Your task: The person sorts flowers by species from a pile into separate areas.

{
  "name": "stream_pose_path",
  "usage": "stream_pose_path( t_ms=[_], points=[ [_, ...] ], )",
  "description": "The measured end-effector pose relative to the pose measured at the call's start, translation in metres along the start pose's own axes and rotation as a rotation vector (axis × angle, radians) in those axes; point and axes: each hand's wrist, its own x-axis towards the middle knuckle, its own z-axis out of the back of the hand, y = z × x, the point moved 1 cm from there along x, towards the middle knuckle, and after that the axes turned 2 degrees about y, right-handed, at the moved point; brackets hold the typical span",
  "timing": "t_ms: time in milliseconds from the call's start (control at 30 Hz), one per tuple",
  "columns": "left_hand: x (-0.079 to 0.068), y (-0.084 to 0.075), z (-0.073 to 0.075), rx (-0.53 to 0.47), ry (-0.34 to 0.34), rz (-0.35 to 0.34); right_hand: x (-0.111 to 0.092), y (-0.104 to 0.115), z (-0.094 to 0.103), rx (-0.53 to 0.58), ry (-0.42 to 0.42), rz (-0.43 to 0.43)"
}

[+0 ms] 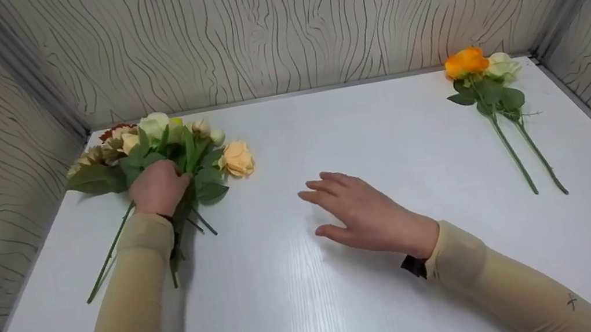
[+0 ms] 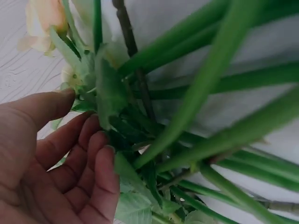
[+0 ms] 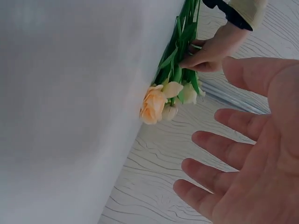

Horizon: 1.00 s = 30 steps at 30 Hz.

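A bunch of flowers lies at the table's back left, with a white rose [image 1: 154, 125], a peach rose [image 1: 237, 159] and green leaves [image 1: 210, 184]. My left hand [image 1: 159, 188] rests on its leaves and upper stems. In the left wrist view, the left hand's [image 2: 60, 158] fingers are loosely bent against a leaf [image 2: 111, 88], and a gap shows between thumb and fingertips. Green stems [image 2: 201, 88] run off to the right there. My right hand [image 1: 369, 210] hovers over the middle of the table, fingers spread, holding nothing; the right wrist view shows its bare palm [image 3: 266, 172].
At the back right of the white table [image 1: 318, 315] lie an orange flower [image 1: 466, 62] and a white rose [image 1: 503, 66], their stems pointing toward the front. A wood-patterned wall [image 1: 263, 30] stands behind the table, with side walls at left and right.
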Motion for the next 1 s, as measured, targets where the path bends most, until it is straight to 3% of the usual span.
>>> stream_pose_path(
  t_ms=[267, 467, 600, 733, 833, 1000],
  points=[
    [0.003, -0.003, 0.001, -0.068, 0.060, -0.002, -0.002, -0.004, -0.004, 0.032, 0.001, -0.029],
    [0.003, -0.009, 0.007, -0.227, 0.098, 0.013, -0.002, -0.011, -0.002, 0.072, -0.022, -0.064],
    [0.001, -0.020, 0.015, -0.360, 0.087, -0.017, -0.002, -0.015, 0.001, 0.099, -0.062, -0.081],
    [-0.004, -0.049, 0.026, -0.509, 0.062, -0.104, -0.001, -0.018, 0.004, 0.156, -0.146, -0.098],
    [-0.012, -0.079, 0.029, -0.670, 0.097, -0.148, 0.000, -0.019, 0.008, 0.261, -0.211, -0.155],
    [-0.026, -0.128, 0.015, -0.945, 0.129, -0.186, 0.001, -0.020, 0.014, 0.551, -0.227, -0.290]
  ],
)
